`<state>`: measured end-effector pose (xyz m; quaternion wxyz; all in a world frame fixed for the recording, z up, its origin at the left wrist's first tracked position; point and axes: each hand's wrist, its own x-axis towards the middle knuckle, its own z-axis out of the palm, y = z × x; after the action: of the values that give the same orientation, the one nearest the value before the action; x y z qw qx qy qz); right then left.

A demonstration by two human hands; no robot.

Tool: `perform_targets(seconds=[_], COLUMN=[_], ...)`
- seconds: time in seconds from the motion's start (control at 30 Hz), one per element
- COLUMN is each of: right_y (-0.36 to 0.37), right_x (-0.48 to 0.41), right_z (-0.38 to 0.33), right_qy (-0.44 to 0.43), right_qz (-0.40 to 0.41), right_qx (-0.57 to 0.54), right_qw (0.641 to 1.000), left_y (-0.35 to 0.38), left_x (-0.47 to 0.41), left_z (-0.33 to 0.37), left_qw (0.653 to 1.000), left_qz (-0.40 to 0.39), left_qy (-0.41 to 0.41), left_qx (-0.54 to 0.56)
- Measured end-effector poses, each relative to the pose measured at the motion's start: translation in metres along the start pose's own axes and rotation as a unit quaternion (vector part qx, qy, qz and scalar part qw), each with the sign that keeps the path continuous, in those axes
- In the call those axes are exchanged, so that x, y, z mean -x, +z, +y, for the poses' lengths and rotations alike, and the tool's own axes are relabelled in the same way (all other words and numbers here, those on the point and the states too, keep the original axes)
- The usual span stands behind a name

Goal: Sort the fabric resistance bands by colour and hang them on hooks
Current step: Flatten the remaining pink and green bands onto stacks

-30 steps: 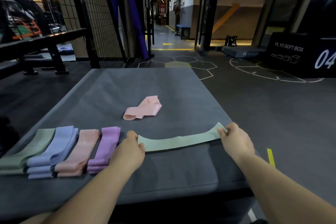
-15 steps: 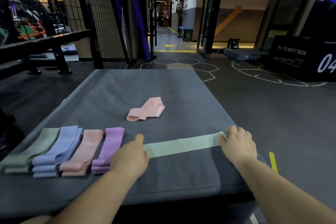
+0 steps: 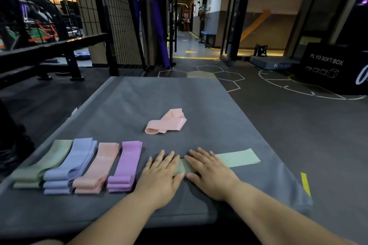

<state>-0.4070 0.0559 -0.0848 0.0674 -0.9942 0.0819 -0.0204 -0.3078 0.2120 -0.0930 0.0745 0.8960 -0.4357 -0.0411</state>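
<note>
A mint green band (image 3: 238, 157) lies flat across the near part of the grey table (image 3: 169, 97). My left hand (image 3: 162, 173) and my right hand (image 3: 209, 170) press on its left half with straight fingers, side by side. To their left lie folded bands in a row: a green band (image 3: 44, 163), a blue band (image 3: 72, 162), a peach band (image 3: 98, 167) and a purple band (image 3: 126, 165). A loose crumpled pink band (image 3: 167, 122) lies further back at the table's middle. No hooks are in view.
A black plyo soft box (image 3: 334, 65) stands on the floor at the right. A wire mesh partition (image 3: 117, 18) and a dark bench (image 3: 49, 51) are at the back left. A corridor runs ahead beyond the table.
The mint band went from hanging curved between my pinching hands to lying flat. My right hand slid left along it and both hands now press flat near its left end.
</note>
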Motion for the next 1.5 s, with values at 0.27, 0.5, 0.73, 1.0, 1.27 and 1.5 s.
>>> perform_targets(seconds=[0.27, 0.5, 0.73, 1.0, 1.27, 1.5], right_y=[-0.004, -0.007, -0.016, -0.016, -0.015, -0.021], right_x=[0.002, 0.012, 0.027, 0.029, 0.027, 0.017], right_z=[0.008, 0.042, 0.073, 0.079, 0.080, 0.063], right_qy=[0.019, 0.099, 0.184, 0.201, 0.201, 0.180], right_qz=[-0.053, -0.040, -0.049, -0.056, -0.053, 0.021], right_qx=[0.033, 0.026, 0.003, 0.012, 0.015, -0.028], right_qw=[0.998, 0.994, 0.982, 0.978, 0.978, 0.983], left_y=[0.001, 0.002, -0.001, 0.000, -0.006, -0.020], left_x=[0.000, 0.000, 0.001, 0.001, 0.000, -0.004], left_z=[-0.001, -0.002, -0.001, 0.000, 0.002, -0.002], left_qw=[1.000, 1.000, 0.999, 0.999, 0.999, 0.996], left_qz=[-0.007, -0.011, -0.026, -0.029, -0.037, 0.033], left_qy=[0.000, 0.000, -0.007, -0.007, -0.021, -0.077], left_qx=[-0.019, -0.019, -0.031, -0.033, 0.001, 0.041])
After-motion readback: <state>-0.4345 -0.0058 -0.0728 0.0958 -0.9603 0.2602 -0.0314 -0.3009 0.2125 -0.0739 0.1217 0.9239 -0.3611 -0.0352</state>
